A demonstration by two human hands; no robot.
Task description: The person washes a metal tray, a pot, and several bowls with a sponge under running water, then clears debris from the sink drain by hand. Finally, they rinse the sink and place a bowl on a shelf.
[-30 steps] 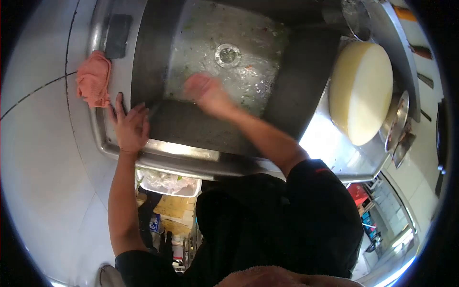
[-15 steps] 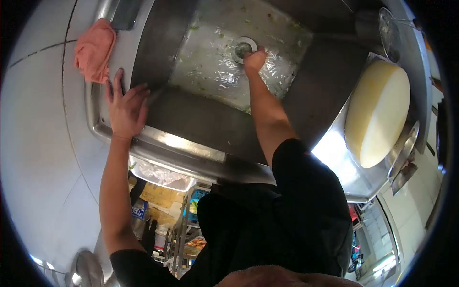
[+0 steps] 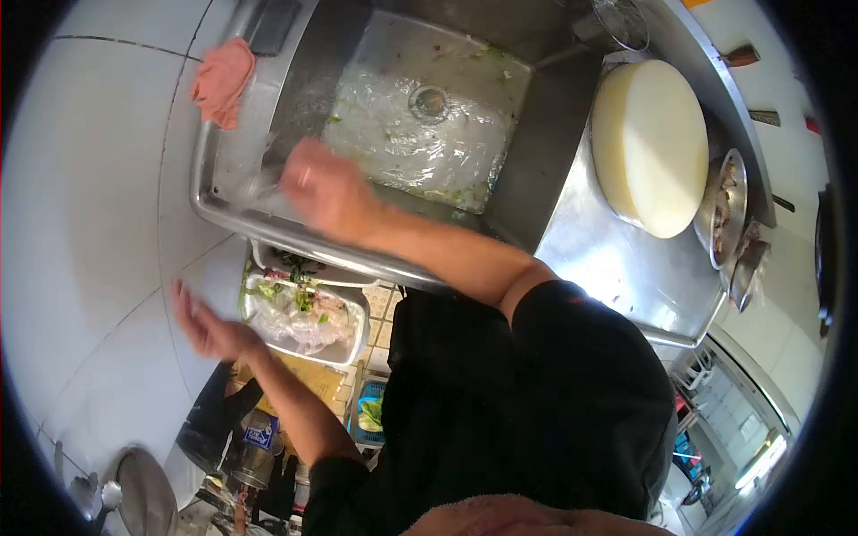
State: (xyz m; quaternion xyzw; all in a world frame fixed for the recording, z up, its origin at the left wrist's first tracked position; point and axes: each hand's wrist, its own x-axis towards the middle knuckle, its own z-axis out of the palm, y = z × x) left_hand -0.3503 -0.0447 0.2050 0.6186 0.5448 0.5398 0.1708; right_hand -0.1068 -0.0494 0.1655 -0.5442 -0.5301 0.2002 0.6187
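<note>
My right hand (image 3: 332, 192) is curled and smeared by motion above the near left part of the steel sink (image 3: 500, 192). It seems to grip the sink strainer, which shows only as a pale blur at its fingers. Inside the sink, shallow water with bits of green leaf covers the floor around the drain (image 3: 429, 104), whose bright ring is gone. My left hand (image 3: 210, 326) hangs left of the sink's front edge with its fingers stretched and nothing in them. Below, beside it, is a white bin (image 3: 356, 332) of vegetable scraps and plastic.
A pink cloth (image 3: 223, 82) lies on the sink's left rim. On the right drainboard (image 3: 581, 223) stands a thick round cutting board (image 3: 657, 147) on edge, with metal bowls (image 3: 726, 210) past it. A wire sieve (image 3: 623, 22) is at the back.
My right hand has left the drain and swung left and nearer; the drain's ring went with it, it seems. My left hand has come off the rim and dropped lower. The view has shifted.
</note>
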